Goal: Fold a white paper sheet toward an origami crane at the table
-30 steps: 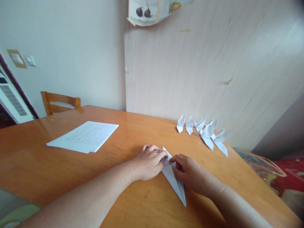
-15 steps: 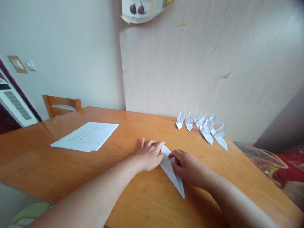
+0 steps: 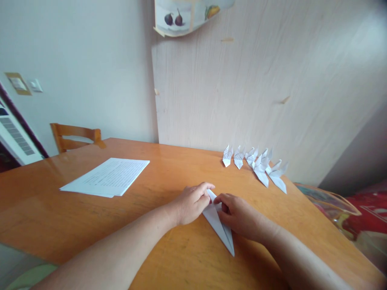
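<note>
A folded white paper (image 3: 218,223), long and narrow with a pointed near end, lies on the wooden table (image 3: 169,257). My left hand (image 3: 193,201) is at its far end, with thumb and curled fingers closed on the tip. On the paper's right side, my right hand (image 3: 237,213) has bent fingers pinching the edge near the middle fold. Part of the far end and the right flap are hidden under my fingers.
Several folded paper figures (image 3: 260,169) stand at the table's back right. A stack of printed sheets (image 3: 105,177) lies on the left. Behind the table are a wooden chair (image 3: 77,135) and a wall panel (image 3: 242,88). A clear bag (image 3: 329,201) sits beyond the right edge.
My left hand's fingers, spread flat on the table before, have drawn in around the paper's far tip. My right hand stays nearly in place. The whole view has shifted slightly.
</note>
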A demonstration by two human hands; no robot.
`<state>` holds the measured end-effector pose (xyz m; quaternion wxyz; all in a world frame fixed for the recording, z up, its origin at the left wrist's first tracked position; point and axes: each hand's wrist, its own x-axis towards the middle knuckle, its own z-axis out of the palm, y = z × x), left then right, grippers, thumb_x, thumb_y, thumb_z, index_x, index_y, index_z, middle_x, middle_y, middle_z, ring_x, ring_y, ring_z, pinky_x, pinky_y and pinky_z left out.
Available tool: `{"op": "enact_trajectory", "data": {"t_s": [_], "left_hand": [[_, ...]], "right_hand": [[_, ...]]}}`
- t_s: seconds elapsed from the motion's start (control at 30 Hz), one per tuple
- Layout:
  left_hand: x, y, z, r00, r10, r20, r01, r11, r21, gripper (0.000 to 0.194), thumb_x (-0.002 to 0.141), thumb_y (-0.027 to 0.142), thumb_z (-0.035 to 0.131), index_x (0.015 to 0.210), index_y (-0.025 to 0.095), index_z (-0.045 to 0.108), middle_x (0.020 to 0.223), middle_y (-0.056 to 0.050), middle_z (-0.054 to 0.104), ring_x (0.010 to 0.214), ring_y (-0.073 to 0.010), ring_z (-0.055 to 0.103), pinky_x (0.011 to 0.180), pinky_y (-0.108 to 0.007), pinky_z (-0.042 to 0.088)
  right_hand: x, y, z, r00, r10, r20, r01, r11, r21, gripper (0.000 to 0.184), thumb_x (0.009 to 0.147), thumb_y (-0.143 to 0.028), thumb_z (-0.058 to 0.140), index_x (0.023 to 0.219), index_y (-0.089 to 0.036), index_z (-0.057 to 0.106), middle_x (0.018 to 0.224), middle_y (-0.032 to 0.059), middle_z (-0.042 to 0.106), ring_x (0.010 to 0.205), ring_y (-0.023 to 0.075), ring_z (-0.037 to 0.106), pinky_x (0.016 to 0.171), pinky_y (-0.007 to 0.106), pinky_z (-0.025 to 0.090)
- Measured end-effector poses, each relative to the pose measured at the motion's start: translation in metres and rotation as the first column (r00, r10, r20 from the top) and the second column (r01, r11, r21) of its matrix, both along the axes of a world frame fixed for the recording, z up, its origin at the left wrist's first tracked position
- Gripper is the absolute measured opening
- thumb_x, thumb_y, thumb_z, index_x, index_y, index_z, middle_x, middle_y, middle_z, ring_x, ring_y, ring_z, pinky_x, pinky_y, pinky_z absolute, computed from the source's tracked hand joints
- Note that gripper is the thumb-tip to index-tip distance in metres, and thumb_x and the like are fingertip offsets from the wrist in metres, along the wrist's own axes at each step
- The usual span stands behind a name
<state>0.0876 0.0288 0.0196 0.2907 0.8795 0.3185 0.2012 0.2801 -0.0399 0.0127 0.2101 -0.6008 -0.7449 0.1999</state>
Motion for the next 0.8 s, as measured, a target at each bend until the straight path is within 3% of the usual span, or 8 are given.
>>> {"op": "enact_trajectory", "data": {"t_s": [0.17,0.3,0.4,0.5,0.63,0.8], "left_hand": [[-0.003,-0.004,0.004,1.000,0.000,-0.020,-0.002,0.998,-0.065,0.038,0.098,0.042,0.037,0.127,0.023,0.053,0.090,-0.001,0.069,0.087,-0.0186,0.063,0.076,-0.030,0.048],[-0.005,-0.006,0.012,0.998,-0.046,-0.051,0.046,0.999,-0.009,0.039,0.100,0.045,0.031,0.097,0.022,0.062,0.085,0.000,0.068,0.084,-0.0171,0.062,0.076,-0.029,0.045],[-0.006,-0.009,0.015,0.981,-0.073,-0.181,0.084,0.995,0.052,0.030,0.095,0.040,0.043,0.082,0.022,0.063,0.074,0.002,0.065,0.078,-0.0177,0.061,0.078,-0.032,0.041],[-0.006,-0.012,0.012,0.970,-0.073,-0.234,0.096,0.992,0.087,0.010,0.081,0.031,0.060,0.086,0.023,0.064,0.076,0.003,0.067,0.081,-0.0191,0.061,0.080,-0.034,0.039],[-0.008,-0.014,0.009,0.966,-0.079,-0.248,0.115,0.984,0.138,0.018,0.074,0.029,0.065,0.092,0.024,0.063,0.087,0.001,0.067,0.091,-0.0226,0.060,0.082,-0.036,0.039],[-0.010,-0.014,0.008,0.968,-0.069,-0.242,0.110,0.981,0.158,0.023,0.077,0.033,0.064,0.099,0.025,0.063,0.096,-0.002,0.065,0.096,-0.0243,0.058,0.083,-0.037,0.040]], "right_hand": [[0.002,0.000,0.000,1.000,0.009,-0.001,-0.009,1.000,-0.004,0.024,0.079,-0.014,0.056,0.101,-0.017,0.063,0.075,-0.0002,0.059,0.064,0.0132,0.050,0.058,0.024,0.036],[0.003,0.001,0.000,1.000,0.007,-0.003,-0.007,1.000,-0.014,0.024,0.078,-0.013,0.056,0.101,-0.017,0.063,0.077,-0.0001,0.060,0.066,0.0137,0.052,0.059,0.025,0.037],[0.003,0.001,-0.001,1.000,0.009,-0.010,-0.010,1.000,-0.017,0.024,0.079,-0.014,0.056,0.102,-0.017,0.063,0.077,-0.0001,0.059,0.067,0.0138,0.052,0.059,0.025,0.037],[0.002,0.000,-0.001,1.000,0.007,-0.010,-0.007,1.000,-0.018,0.021,0.082,-0.017,0.055,0.102,-0.017,0.062,0.077,-0.0001,0.058,0.066,0.0136,0.051,0.059,0.025,0.037],[0.000,-0.001,0.002,1.000,-0.010,0.011,0.010,1.000,-0.008,0.013,0.083,-0.023,0.060,0.095,-0.019,0.063,0.085,0.0022,0.060,0.071,0.0143,0.054,0.062,0.026,0.038],[-0.002,-0.002,0.005,0.998,-0.034,0.056,0.034,0.999,0.000,0.018,0.078,-0.031,0.069,0.091,-0.020,0.063,0.092,0.0031,0.059,0.077,0.0157,0.056,0.069,0.028,0.040]]}}
